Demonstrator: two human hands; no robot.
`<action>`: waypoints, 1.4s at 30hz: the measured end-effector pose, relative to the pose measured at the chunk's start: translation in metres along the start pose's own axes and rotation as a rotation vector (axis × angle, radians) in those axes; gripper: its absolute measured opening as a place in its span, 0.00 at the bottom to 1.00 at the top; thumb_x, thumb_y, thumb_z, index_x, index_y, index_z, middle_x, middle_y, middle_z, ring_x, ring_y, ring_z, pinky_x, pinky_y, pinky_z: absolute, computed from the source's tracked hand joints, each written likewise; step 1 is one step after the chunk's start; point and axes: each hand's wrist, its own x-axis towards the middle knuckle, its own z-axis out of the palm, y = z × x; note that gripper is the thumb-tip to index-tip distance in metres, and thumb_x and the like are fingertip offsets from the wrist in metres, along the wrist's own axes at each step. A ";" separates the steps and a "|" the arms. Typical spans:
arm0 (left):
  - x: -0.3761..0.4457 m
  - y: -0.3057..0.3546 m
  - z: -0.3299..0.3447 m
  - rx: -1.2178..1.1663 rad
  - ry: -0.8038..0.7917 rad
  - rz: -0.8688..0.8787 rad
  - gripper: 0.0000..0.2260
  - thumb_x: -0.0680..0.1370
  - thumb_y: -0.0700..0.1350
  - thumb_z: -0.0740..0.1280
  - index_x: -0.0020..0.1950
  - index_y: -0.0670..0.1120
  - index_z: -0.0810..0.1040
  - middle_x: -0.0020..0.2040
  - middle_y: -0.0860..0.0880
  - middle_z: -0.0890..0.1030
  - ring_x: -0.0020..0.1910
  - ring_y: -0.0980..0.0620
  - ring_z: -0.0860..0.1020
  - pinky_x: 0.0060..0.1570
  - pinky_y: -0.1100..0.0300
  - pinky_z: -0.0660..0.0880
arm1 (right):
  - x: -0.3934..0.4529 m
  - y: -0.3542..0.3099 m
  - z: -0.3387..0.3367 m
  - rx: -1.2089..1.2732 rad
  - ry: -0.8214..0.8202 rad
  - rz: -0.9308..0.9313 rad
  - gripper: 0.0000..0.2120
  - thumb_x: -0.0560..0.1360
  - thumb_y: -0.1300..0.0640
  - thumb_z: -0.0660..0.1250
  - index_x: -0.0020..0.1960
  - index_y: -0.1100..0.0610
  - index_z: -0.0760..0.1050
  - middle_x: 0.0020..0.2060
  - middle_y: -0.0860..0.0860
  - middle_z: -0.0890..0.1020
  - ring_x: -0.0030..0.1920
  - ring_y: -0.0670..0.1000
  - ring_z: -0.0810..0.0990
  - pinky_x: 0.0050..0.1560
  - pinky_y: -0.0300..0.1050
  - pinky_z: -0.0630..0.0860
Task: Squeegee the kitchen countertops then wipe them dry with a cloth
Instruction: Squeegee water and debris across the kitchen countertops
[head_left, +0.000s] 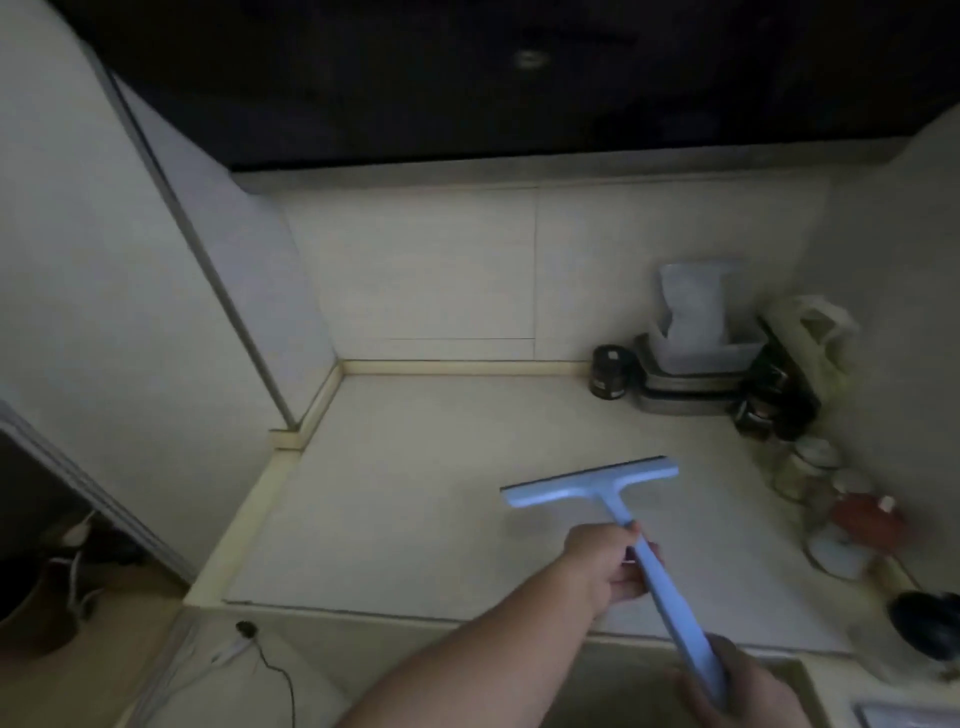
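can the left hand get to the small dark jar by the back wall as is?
Probably not right away: the left hand grips the squeegee handle. The countertop between it and the dark jar lies bare, so the path looks free once it lets go.

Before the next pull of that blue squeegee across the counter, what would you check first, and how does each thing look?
1. Left hand grips the squeegee handle: ok.
2. Right hand holds the handle's end: ok.
3. Blade flat on the countertop: cannot tell.
4. Path toward the front edge free: ok.
5. Jars on the right stand apart from the blade: ok.
6. Drying cloth at hand: cannot tell.
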 end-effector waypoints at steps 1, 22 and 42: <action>-0.003 0.010 -0.015 -0.016 0.029 0.021 0.05 0.80 0.43 0.64 0.46 0.43 0.76 0.38 0.45 0.82 0.32 0.51 0.81 0.29 0.60 0.79 | 0.005 -0.056 0.016 0.004 -0.121 -0.035 0.22 0.66 0.33 0.70 0.48 0.49 0.77 0.40 0.58 0.83 0.41 0.55 0.79 0.33 0.32 0.66; 0.107 0.233 -0.310 -0.550 0.123 -0.028 0.05 0.80 0.42 0.64 0.51 0.40 0.75 0.45 0.43 0.82 0.43 0.49 0.80 0.39 0.57 0.79 | 0.173 -0.347 0.243 -0.927 -0.297 -0.511 0.20 0.75 0.30 0.53 0.54 0.43 0.70 0.34 0.43 0.75 0.33 0.42 0.76 0.35 0.38 0.76; 0.177 0.269 -0.349 -0.691 0.354 0.173 0.11 0.83 0.47 0.58 0.47 0.41 0.72 0.38 0.44 0.78 0.31 0.51 0.79 0.31 0.56 0.80 | 0.318 -0.385 0.327 -0.864 -0.372 -1.019 0.19 0.74 0.33 0.56 0.56 0.42 0.75 0.47 0.45 0.83 0.51 0.52 0.81 0.45 0.44 0.72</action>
